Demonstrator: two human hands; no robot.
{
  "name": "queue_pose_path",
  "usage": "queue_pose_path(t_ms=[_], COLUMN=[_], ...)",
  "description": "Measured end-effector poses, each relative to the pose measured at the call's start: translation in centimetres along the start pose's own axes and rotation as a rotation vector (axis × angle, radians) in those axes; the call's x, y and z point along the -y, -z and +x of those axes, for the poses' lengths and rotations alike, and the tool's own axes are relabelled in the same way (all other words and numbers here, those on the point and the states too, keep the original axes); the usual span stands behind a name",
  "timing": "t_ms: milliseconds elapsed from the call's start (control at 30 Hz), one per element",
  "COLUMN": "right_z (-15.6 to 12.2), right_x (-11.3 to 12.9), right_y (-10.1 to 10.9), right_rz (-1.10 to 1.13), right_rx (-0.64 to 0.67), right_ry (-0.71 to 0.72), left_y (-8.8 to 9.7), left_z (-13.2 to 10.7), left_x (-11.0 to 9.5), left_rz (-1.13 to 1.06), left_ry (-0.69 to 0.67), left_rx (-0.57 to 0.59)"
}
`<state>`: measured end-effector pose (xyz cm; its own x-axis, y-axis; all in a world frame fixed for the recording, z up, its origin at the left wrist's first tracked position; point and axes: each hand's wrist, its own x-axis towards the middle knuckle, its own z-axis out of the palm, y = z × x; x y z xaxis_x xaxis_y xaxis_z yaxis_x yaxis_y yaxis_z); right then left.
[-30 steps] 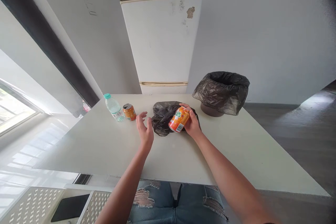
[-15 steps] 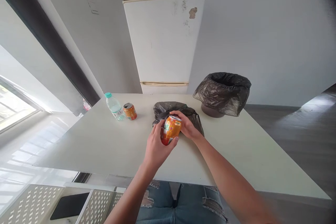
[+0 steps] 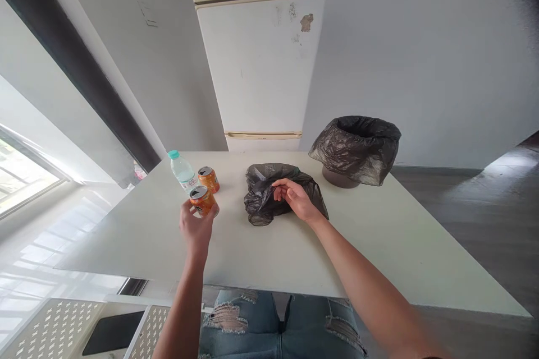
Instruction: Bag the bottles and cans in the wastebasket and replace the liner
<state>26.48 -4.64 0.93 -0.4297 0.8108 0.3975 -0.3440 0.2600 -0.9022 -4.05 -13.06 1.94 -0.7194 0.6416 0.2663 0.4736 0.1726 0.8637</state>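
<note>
L. hand (image 3: 196,230): grip closed round orange cyl. metal can (image 3: 204,203), 9 o'clock of crumpled black plastic bag (image 3: 261,197). R. hand (image 3: 298,201): grip slack, empty, at bag. Step prob. set-down; next needs can level, then release.

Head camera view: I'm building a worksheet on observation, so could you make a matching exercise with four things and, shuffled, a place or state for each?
Column 1
1. Left hand
2. Bottle
3. Right hand
4. Fridge

Column 2
A. Topped with a turquoise cap
B. Beyond the far edge of the table
C. Gripping an orange can
D. Overlapping the loose black bag in view, holding no can

Right pairs: 1-C, 2-A, 3-D, 4-B
</note>
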Motion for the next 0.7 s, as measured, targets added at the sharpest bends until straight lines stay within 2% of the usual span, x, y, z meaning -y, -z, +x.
queue_pose_path(t_ms=[133, 433, 500, 567, 600, 633, 667, 700], right_z=[0.1, 0.0, 0.1, 0.2, 0.2, 0.2, 0.2, 0.2], right_x=[-0.2, -0.2, -0.1, 0.0, 0.1, 0.3, 0.4, 0.6], right_y=[0.3, 0.3, 0.3, 0.2, 0.2, 0.2, 0.1, 0.0], right_rz=[0.029, 0.055, 0.107, 0.145, 0.143, 0.124, 0.094, 0.062], right_rx=[0.002, 0.005, -0.015, -0.053, -0.077, -0.097, -0.106, -0.100], right_ry=[0.035, 0.043, 0.036, 0.040, 0.047, 0.052, 0.053, 0.045], left_y=[0.0, -0.6, -0.5, -0.3, -0.3, -0.4, -0.6, -1.0], left_z=[1.6, 2.9, 2.3, 1.1, 0.1, -0.9, -2.1, -3.4], left_x=[0.7, 2.1, 2.0, 1.2, 0.5, -0.3, -1.3, -2.3], left_rz=[0.076, 0.090, 0.091, 0.066, 0.040, 0.009, -0.017, -0.030], left_ry=[0.062, 0.024, -0.049, -0.194, -0.284, -0.377, -0.463, -0.530], left_rx=[0.015, 0.042, -0.051, -0.206, -0.244, -0.237, -0.172, -0.051])
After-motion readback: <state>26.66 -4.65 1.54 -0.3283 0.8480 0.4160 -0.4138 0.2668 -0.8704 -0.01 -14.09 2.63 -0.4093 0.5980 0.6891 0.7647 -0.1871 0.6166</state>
